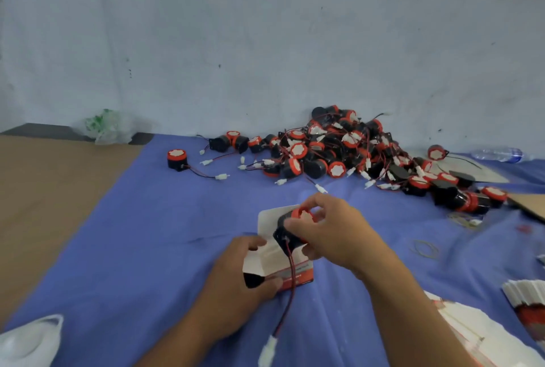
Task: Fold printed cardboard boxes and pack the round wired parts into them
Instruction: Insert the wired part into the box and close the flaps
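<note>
Sitting at the open mouth of the printed box [300, 273], the round wired part [290, 231] is held in the curled fingers of the right hand [333, 234], likely so it can slide straight in. The left hand [244, 275] grips the box by its side to keep it steady. The part's red wire [291, 293] hangs down toward the blue cloth [147, 248]. A big pile of parts [354, 154] lies near the wall.

A pale wall [265, 27], flecked with dark marks, fills the upper half. A blue cloth [147, 234] runs up to its foot, with a brown board [44, 204] along the cloth's left edge and a crumpled bag [107, 127] by its far-left corner.
</note>
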`<state>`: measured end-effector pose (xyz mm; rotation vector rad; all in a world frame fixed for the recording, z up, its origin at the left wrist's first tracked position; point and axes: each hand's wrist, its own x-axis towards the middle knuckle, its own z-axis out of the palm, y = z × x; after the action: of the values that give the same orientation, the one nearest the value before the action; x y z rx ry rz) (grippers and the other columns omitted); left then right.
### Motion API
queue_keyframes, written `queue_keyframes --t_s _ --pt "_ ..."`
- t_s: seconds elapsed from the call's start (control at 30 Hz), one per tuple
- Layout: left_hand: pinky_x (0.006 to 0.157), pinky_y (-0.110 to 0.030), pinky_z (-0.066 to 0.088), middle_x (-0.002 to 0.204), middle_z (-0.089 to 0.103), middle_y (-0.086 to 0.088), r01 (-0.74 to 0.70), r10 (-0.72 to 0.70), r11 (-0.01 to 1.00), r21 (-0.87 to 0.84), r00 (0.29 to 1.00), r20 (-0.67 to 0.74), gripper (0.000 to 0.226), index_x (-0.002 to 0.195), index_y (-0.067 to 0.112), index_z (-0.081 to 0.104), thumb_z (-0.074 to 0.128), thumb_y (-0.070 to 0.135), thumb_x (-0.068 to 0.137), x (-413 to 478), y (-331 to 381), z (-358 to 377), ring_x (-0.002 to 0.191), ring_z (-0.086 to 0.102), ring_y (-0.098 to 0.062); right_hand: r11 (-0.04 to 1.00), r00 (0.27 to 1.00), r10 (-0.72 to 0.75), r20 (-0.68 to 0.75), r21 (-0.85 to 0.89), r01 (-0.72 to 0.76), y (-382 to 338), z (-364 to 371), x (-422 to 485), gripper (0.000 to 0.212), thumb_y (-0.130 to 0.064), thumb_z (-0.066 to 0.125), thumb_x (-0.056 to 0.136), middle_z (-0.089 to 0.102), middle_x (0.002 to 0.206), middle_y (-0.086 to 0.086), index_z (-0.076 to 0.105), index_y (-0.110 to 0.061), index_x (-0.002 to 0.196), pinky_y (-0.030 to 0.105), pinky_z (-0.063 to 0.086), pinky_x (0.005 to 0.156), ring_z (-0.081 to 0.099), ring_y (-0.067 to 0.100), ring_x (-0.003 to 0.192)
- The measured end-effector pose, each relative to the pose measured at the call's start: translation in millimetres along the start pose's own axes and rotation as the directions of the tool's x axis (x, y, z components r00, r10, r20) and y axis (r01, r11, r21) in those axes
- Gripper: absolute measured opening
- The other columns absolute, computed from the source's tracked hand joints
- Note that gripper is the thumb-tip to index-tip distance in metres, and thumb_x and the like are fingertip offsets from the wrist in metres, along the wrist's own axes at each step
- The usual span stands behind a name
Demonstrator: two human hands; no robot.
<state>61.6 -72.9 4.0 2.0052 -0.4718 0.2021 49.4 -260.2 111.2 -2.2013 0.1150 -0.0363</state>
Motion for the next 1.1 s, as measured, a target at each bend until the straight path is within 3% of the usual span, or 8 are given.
queue_keyframes --t_s 0.13,0.23,0.37,0.6,0.8,0.93,1.0,1.1 --pt "0.089 -0.008 0.040 0.119 0.057 0.021 -0.031 0.031 0.999 0.008 0.999 0.006 0.058 0.117 0.034 0.055 0.086 0.027 0.070 -0.6 0.2 0.3 0.109 0.052 0.010 0.989 0.996 0.045 0.077 -0.141 -0.033 4.2 3.3 0.5 0.023 -0.034 0.070 0.078 0.072 0.090 0.009 0.067 -0.018 0.093 0.047 0.062 0.071 0.073 0.025 0.067" --pt "0.089 -0.005 0.037 0.120 0.055 0.024 -0.067 0.067 0.998 0.012 0.998 0.007 0.058 0.114 0.043 0.050 0.087 0.034 0.069 -1.4 1.5 -0.5 0.112 0.049 0.012 0.889 1.000 -0.001 -0.029 -0.458 -0.012 5.9 16.1 1.2 0.036 -0.053 0.069 0.075 0.065 0.077 0.002 0.060 -0.019 0.076 0.036 0.047 0.050 0.063 0.022 0.067" --pt "0.085 -0.003 0.038 0.115 0.058 0.027 -0.065 0.065 0.997 -0.040 0.998 0.001 0.056 0.110 0.046 0.052 0.087 0.037 0.067 -1.6 3.7 0.8 0.109 0.053 0.010 0.778 0.990 -0.081 -0.112 -0.629 -0.008 12.0 42.4 2.5 0.050 -0.068 0.062 0.073 0.051 0.068 -0.007 0.045 -0.023 0.062 0.027 0.028 0.046 0.049 0.017 0.060" --pt "0.088 -0.010 0.044 0.118 0.061 0.017 -0.128 0.129 0.979 -0.158 0.992 -0.003 0.021 0.106 0.025 0.074 0.061 0.032 0.092 0.3 5.1 -3.8 0.113 0.059 -0.003 0.806 0.995 -0.035 -0.095 -0.591 -0.028 20.7 36.0 9.4 0.047 -0.069 0.072 0.067 0.063 0.083 -0.003 0.062 -0.025 0.083 0.026 0.033 0.048 0.055 0.019 0.071" --pt "0.083 -0.030 0.049 0.104 0.061 0.014 -0.074 0.066 0.984 -0.159 0.996 -0.056 0.034 0.088 0.021 0.075 0.052 0.045 0.095 0.1 6.4 -3.4 0.100 0.063 -0.014 0.830 0.962 -0.035 0.270 -0.528 0.179 10.0 3.4 -3.5 0.026 -0.044 0.073 0.084 0.054 0.087 -0.012 0.050 -0.032 0.089 0.026 0.043 0.060 0.054 0.011 0.075" --pt "0.087 -0.011 0.041 0.111 0.052 0.028 -0.175 0.176 0.984 0.016 0.983 -0.047 0.014 0.100 0.035 0.058 0.049 0.041 0.091 -3.9 6.4 2.2 0.111 0.053 0.002 0.823 0.796 -0.308 0.521 -0.274 0.498 -21.8 5.4 -24.5 0.032 -0.032 0.076 0.082 0.059 0.094 -0.014 0.060 -0.046 0.105 0.025 0.050 0.073 0.057 0.006 0.086" --pt "0.085 -0.002 0.037 0.101 0.055 0.031 -0.164 0.166 0.985 0.046 0.985 -0.041 0.023 0.103 0.035 0.057 0.055 0.026 0.081 -5.5 5.6 6.6 0.107 0.047 0.020 0.776 0.738 -0.426 0.523 -0.209 0.596 -34.2 18.6 -31.2 0.027 -0.028 0.070 0.087 0.056 0.097 -0.011 0.065 -0.041 0.110 0.029 0.051 0.079 0.055 0.004 0.089" --pt "0.073 -0.006 0.043 0.081 0.050 0.025 -0.138 0.141 0.989 0.054 0.988 -0.060 0.012 0.085 0.023 0.057 0.046 0.021 0.078 -1.8 5.4 7.6 0.092 0.055 0.012 0.733 0.733 -0.526 0.431 -0.209 0.648 -39.8 30.8 -29.0 0.012 -0.020 0.061 0.095 0.062 0.094 -0.009 0.071 -0.027 0.095 0.029 0.050 0.080 0.059 0.006 0.088"
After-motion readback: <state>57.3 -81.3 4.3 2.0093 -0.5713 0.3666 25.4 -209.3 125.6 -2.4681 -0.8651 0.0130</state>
